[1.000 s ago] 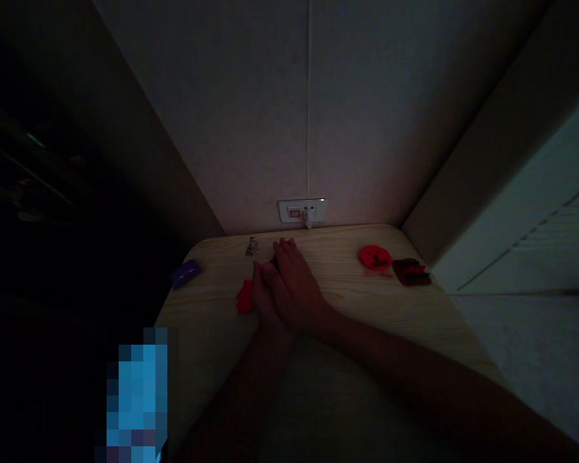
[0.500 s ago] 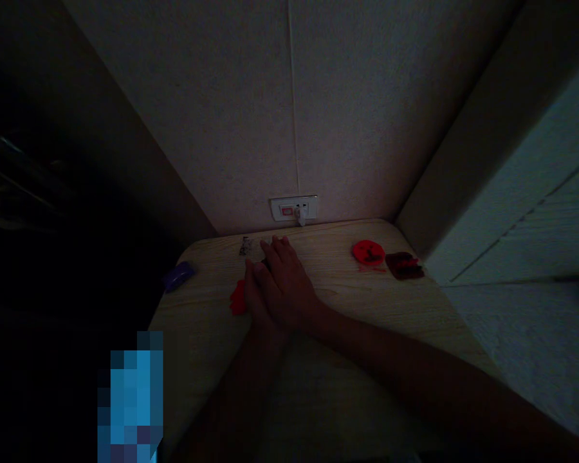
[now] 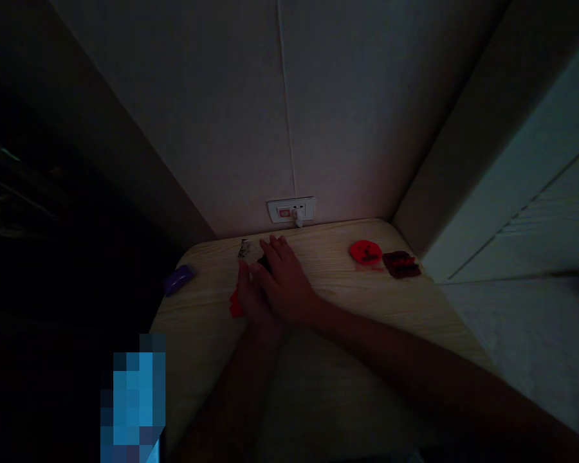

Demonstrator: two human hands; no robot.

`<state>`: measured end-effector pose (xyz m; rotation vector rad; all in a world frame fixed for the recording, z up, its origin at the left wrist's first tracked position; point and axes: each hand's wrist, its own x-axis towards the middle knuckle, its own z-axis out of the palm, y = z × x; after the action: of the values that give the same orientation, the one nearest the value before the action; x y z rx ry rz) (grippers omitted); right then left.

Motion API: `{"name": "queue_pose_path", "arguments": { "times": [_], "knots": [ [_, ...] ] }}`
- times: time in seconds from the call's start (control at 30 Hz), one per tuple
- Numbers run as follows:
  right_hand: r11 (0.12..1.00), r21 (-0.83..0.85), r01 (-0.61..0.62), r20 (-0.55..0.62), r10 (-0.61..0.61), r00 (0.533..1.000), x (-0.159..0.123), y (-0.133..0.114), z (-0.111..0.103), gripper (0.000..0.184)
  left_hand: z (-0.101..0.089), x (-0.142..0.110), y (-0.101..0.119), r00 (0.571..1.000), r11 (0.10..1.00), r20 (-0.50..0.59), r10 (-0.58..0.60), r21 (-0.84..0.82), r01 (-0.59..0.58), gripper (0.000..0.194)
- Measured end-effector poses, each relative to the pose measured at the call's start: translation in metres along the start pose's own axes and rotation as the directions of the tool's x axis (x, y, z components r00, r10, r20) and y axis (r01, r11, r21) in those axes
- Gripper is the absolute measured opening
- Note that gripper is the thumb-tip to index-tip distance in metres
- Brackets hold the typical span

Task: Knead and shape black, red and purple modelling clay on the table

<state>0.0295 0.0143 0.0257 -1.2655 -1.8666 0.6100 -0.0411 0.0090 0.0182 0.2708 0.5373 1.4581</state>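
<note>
Over the middle of the tabletop my two hands are pressed together, palm against palm. My right hand [image 3: 287,280] lies on top, its fingers stretched forward and close together. Beneath it is my left hand [image 3: 251,297], its thumb side showing and most of its fingers covered. A small dark lump [image 3: 264,261] shows in the gap between the hands; its kind is hard to make out in the dim light. Bright red soft-looking material [image 3: 235,305] lies on the table beside my left hand, partly hidden by it. A small black-patterned clear piece [image 3: 244,249] lies just beyond.
On the wooden table [image 3: 338,334], a red disc with dark marks [image 3: 365,252] and a dark red flat piece [image 3: 401,264] lie at the right. A purple packet [image 3: 178,280] rests at the left edge. A wall socket [image 3: 291,210] holds a plug behind the table.
My left thumb has shifted slightly left, and a little more of the dark lump shows between my hands. The view has moved slightly; the objects on the table stay in place.
</note>
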Motion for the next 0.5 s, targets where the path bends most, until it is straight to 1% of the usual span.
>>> {"name": "queue_pose_path", "arguments": {
  "times": [0.07, 0.2, 0.37, 0.5],
  "knots": [
    [1.0, 0.001, 0.019, 0.002, -0.019, 1.0, 0.001, 0.0, -0.005, 0.064, 0.001, -0.001, 0.005, 1.0, 1.0, -0.015, -0.011, 0.005, 0.011, 0.058],
    [0.995, -0.058, 0.081, 0.01, -0.081, 0.997, 0.0, -0.001, -0.008, 0.06, 0.004, -0.003, 0.009, 0.999, 1.0, -0.033, 0.002, 0.008, -0.002, 0.066],
    [0.992, -0.094, 0.084, 0.03, -0.081, 0.996, -0.003, 0.0, -0.002, 0.065, 0.011, -0.005, 0.006, 0.997, 1.0, -0.07, 0.02, -0.001, -0.02, 0.064],
    [0.995, -0.082, 0.059, 0.039, -0.056, 0.998, -0.003, 0.001, 0.002, 0.063, 0.012, -0.006, 0.005, 0.997, 1.0, -0.083, -0.006, -0.021, 0.004, 0.062]
  ]
}}
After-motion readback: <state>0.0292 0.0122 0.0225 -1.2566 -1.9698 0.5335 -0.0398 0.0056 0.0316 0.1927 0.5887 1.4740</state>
